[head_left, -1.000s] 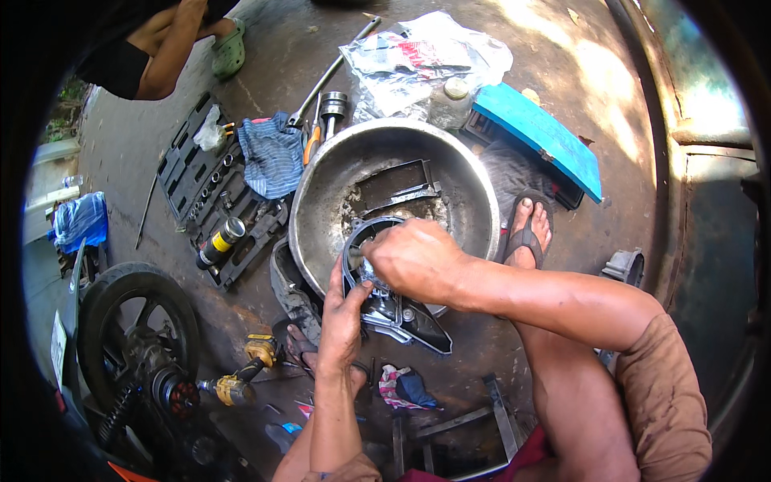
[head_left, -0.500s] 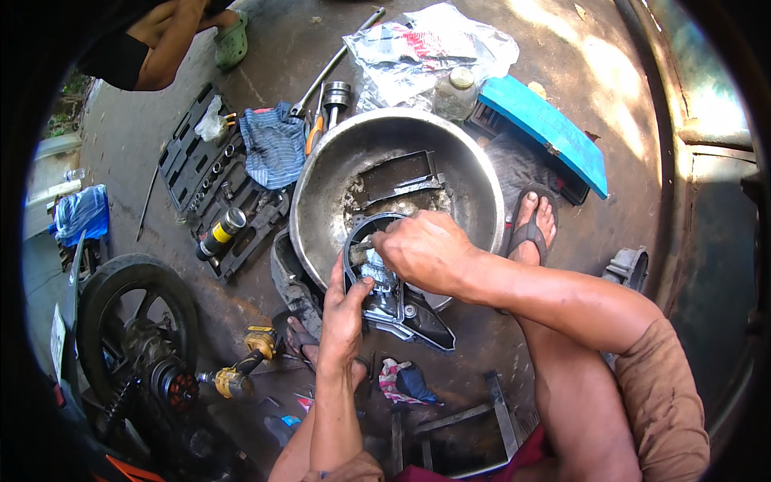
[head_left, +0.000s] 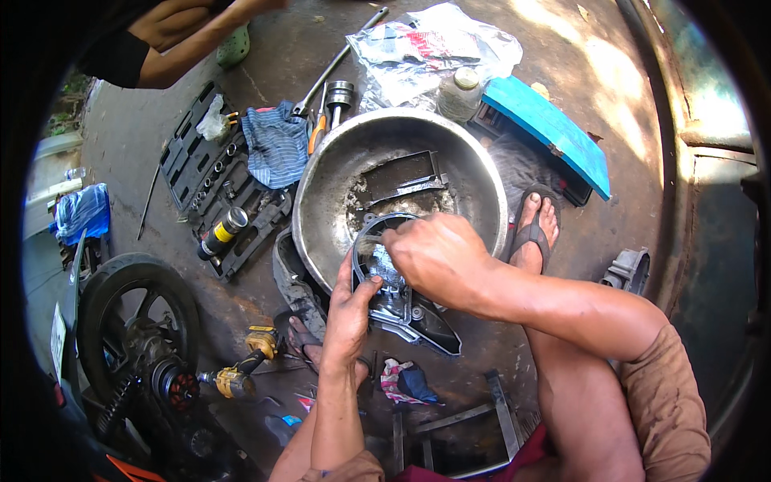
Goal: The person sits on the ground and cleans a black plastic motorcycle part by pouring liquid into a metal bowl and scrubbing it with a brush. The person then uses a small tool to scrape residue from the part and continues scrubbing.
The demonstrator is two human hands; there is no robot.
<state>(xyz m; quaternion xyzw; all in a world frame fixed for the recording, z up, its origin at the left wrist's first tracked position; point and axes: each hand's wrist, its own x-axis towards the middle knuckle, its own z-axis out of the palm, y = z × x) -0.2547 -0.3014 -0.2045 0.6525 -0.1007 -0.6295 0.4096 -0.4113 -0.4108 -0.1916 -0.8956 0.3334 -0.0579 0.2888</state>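
A dark engine cover [head_left: 438, 331] with a raised rim and wet, shiny inside is tilted over the near edge of the metal basin [head_left: 495, 185]. My left hand [head_left: 347, 321] grips its left side, thumb over the rim. My right hand [head_left: 440, 255] is closed over the cover's hollow, knuckles up. A pale, bristle-like end shows beside its fingers, but what they hold is mostly hidden. Inside the basin, beyond the cover, lies a dark rectangular metal part [head_left: 400, 178] in dirty residue.
Left of the basin are an open socket case [head_left: 186, 173], a striped cloth [head_left: 281, 145] and a spray can [head_left: 223, 231]. A wheel [head_left: 132, 321] and yellow power tool [head_left: 233, 381] lie nearer. A blue toolbox lid [head_left: 550, 132] stands right; another person's arm [head_left: 193, 48] is far left.
My right hand has shifted slightly within the cover, its fingers still closed. The cover and my left hand appear a little farther right. The other person's arm has stretched out rightward.
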